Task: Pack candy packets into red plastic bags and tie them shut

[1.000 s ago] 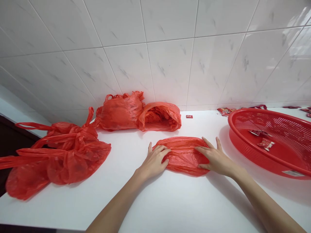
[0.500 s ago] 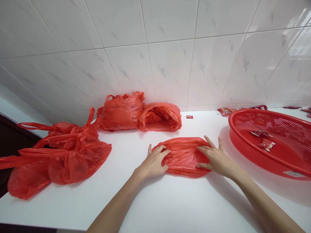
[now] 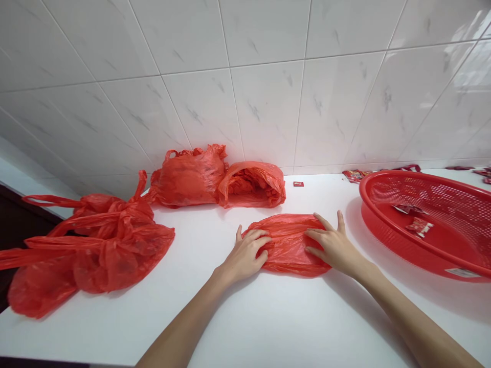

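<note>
A flattened red plastic bag [image 3: 287, 243] lies on the white counter [image 3: 268, 317] in front of me. My left hand [image 3: 245, 255] rests on the bag's left end, fingers curled and bunching the plastic. My right hand [image 3: 332, 245] lies on the bag's right end with its fingers stretched out and spread, pressing down on the plastic.
Two stuffed red bags [image 3: 190, 176] [image 3: 253, 184] sit against the tiled wall. A heap of red bags [image 3: 99, 245] lies at the left near the counter's edge. A red perforated basket [image 3: 425, 220] with small packets stands at the right. Small red wrappers [image 3: 355, 175] lie along the wall.
My right hand has slid a little to the left over the bag, which looks slightly more gathered. My left hand stays at the bag's left end.
</note>
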Tool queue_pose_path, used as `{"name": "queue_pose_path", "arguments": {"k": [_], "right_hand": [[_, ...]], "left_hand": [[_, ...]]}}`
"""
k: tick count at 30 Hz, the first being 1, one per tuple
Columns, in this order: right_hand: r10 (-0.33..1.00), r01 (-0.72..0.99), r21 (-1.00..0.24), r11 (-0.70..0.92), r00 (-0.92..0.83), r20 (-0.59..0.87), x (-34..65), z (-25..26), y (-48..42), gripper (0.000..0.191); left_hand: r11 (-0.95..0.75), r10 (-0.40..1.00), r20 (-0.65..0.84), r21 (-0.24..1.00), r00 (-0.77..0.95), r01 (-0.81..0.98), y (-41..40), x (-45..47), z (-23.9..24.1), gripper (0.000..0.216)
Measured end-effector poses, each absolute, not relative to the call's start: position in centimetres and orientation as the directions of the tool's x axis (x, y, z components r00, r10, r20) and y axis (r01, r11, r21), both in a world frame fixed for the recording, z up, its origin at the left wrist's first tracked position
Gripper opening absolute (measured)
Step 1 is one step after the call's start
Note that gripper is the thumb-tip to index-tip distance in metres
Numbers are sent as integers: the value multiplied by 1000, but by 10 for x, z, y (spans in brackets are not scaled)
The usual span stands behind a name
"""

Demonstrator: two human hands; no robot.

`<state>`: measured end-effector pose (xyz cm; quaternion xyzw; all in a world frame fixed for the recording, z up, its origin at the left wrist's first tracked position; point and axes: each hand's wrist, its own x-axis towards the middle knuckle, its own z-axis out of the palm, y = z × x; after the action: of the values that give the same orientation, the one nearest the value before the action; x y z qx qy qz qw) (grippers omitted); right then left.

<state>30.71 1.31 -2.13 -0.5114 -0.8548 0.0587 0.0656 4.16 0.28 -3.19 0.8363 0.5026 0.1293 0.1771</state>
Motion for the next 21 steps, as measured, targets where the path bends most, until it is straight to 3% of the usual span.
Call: {"name": "queue_pose_path", "arguments": {"k": [3,7,21], "right_hand": [[887,866,-207,454,-462,14,307,-18,13,17],[909,896,-215,387,-410,-70,308,-14,13,19],[915,924,-138,356,-375,-148,320,-21,11,60]], "left_hand": [[-394,907,44,436,418,809,4,43,-35,31],[-349,922,-7,420,388,838,5,42,-37,40],[-294,914,-145,405,378,866,4,39,-26,59]]}}
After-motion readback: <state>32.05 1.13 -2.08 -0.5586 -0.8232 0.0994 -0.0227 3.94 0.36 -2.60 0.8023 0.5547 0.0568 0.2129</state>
